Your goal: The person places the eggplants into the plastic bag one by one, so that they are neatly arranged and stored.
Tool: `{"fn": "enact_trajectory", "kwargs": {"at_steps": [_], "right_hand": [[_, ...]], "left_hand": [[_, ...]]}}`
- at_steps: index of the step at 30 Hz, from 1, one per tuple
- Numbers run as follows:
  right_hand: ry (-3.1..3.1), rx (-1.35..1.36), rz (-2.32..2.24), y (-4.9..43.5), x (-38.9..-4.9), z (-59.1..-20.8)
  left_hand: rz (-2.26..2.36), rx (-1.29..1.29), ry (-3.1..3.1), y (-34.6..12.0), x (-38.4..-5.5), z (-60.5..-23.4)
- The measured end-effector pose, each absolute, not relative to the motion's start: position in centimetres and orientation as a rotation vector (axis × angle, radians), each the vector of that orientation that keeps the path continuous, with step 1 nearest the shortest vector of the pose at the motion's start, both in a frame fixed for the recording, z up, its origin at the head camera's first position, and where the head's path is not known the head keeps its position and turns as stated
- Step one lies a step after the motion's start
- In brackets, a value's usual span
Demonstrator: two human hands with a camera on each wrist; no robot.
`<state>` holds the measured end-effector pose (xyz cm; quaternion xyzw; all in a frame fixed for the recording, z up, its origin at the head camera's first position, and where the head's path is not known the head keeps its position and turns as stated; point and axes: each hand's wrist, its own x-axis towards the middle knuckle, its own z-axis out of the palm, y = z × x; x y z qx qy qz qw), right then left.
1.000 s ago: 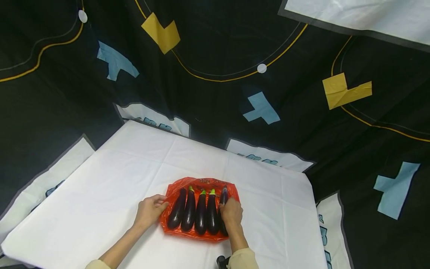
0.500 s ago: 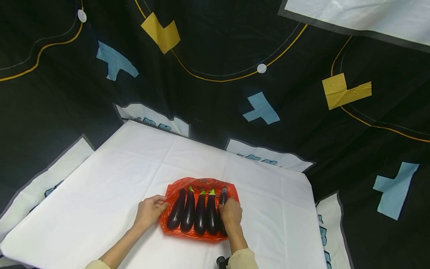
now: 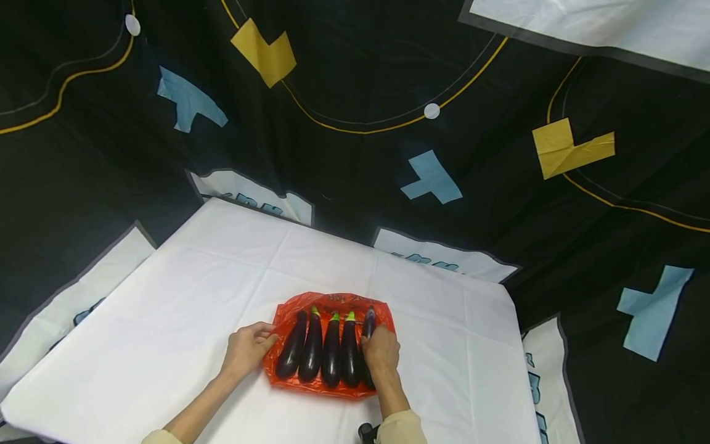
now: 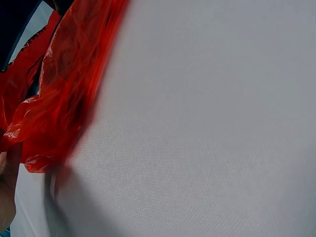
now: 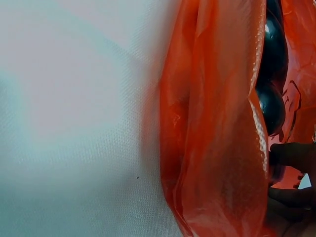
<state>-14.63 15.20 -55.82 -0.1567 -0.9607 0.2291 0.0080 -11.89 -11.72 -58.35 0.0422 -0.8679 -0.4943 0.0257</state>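
Note:
Several dark purple eggplants (image 3: 312, 351) lie side by side on a red plastic bag (image 3: 344, 300), stem ends pointing away from me. My left hand (image 3: 246, 350) pinches the left edge of the bag between thumb and fingers; in the left wrist view part of that hand (image 4: 7, 195) shows at the bag's crumpled side. Over the rightmost eggplant (image 3: 370, 319) my right hand (image 3: 382, 351) curls its fingers and grips it, covering its middle. The right wrist view has the bag's raised edge (image 5: 222, 108) in front, with dark fingers (image 5: 294, 157) and shiny eggplants (image 5: 274, 54) behind it.
A white cloth (image 3: 183, 296) covers the table under the bag. Black fabric (image 3: 344, 166) with yellow and blue patches hangs behind the table. A small black object (image 3: 367, 432) sits by the right sleeve (image 3: 402, 427).

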Motion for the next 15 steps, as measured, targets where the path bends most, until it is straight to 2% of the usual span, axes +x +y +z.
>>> {"fn": "enact_trajectory", "kwargs": {"at_steps": [15], "right_hand": [[-2.984, -0.468, 0.702, 15.25, -14.27, -55.17]], "left_hand": [[-1.511, 0.114, -2.685, -11.75, -11.88, -58.37]]}}
